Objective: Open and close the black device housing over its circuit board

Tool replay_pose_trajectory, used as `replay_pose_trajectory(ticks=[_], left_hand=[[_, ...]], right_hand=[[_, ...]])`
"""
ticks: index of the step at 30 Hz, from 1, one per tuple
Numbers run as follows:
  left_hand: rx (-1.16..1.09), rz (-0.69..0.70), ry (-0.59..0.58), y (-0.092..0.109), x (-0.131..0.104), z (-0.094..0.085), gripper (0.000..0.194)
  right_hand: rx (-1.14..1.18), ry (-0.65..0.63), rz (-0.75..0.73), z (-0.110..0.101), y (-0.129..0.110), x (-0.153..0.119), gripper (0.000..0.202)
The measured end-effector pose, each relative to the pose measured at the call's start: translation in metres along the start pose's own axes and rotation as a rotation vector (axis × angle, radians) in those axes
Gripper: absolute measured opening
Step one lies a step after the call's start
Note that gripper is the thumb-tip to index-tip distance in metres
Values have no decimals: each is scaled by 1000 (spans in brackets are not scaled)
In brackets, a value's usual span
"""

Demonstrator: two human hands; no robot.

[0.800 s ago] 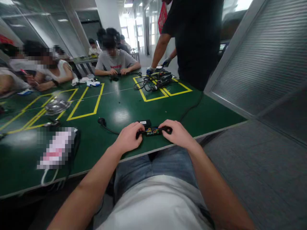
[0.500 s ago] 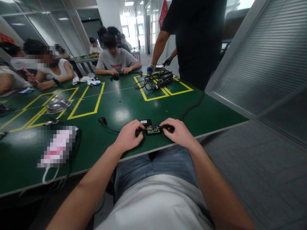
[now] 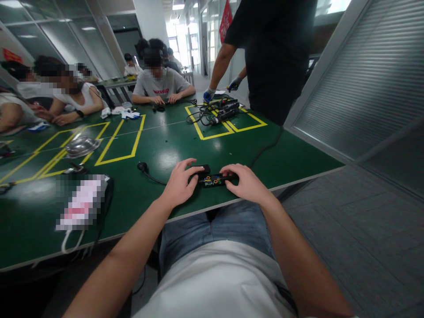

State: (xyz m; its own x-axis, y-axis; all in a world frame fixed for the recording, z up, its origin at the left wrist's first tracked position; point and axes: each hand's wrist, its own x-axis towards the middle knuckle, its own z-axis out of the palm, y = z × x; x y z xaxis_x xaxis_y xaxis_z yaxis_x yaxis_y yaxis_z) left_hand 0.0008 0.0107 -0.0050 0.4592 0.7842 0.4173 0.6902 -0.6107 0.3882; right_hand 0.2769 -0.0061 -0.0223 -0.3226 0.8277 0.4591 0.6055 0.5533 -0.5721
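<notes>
While the right hand (image 3: pixel 234 176) stays pinched at the right end of the open black case (image 3: pixel 213 184), 2 orange rings (image 3: pixel 215 181) showing inside, here in the head view goes the left hand (image 3: pixel 180 183): it has just loosened from the left end, and its fingers, parted from the thumb, reach over the black cover (image 3: pixel 207 168) just beyond. That seems to leave only the right steadying the case on the green surface (image 3: pixel 165 150). The cover's white label has gone under those fingers; "wassup" reads red on a shirt (image 3: pixel 162 84) opposite; the red pennant (image 3: pixel 225 22) is illegible.
</notes>
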Motion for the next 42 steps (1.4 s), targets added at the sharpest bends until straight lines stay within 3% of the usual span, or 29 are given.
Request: replay_pose_trajectory(ticks=[4, 8, 12, 18, 24, 32, 42], left_hand=[[7, -90, 7, -9, 7, 10, 32], [-14, -102, 60, -12, 8, 8, 24], [-63, -24, 103, -3, 3, 3, 26], [-133, 174, -10, 9, -1, 5, 24], [-133, 239, -31, 12, -2, 5, 28], [-119, 206, -84, 15, -1, 6, 29], [-127, 195, -68, 16, 0, 7, 28]], right_hand=[[-2, -7, 27, 0, -1, 0, 44], [-4, -20, 39, 0, -2, 0, 47], [-1, -28, 48, -2, -3, -1, 52], [12, -53, 55, -4, -7, -2, 55], [-54, -83, 38, -4, -7, 0, 35], [-67, -74, 12, -3, -4, 0, 26], [-79, -78, -6, -2, -2, 1, 23]])
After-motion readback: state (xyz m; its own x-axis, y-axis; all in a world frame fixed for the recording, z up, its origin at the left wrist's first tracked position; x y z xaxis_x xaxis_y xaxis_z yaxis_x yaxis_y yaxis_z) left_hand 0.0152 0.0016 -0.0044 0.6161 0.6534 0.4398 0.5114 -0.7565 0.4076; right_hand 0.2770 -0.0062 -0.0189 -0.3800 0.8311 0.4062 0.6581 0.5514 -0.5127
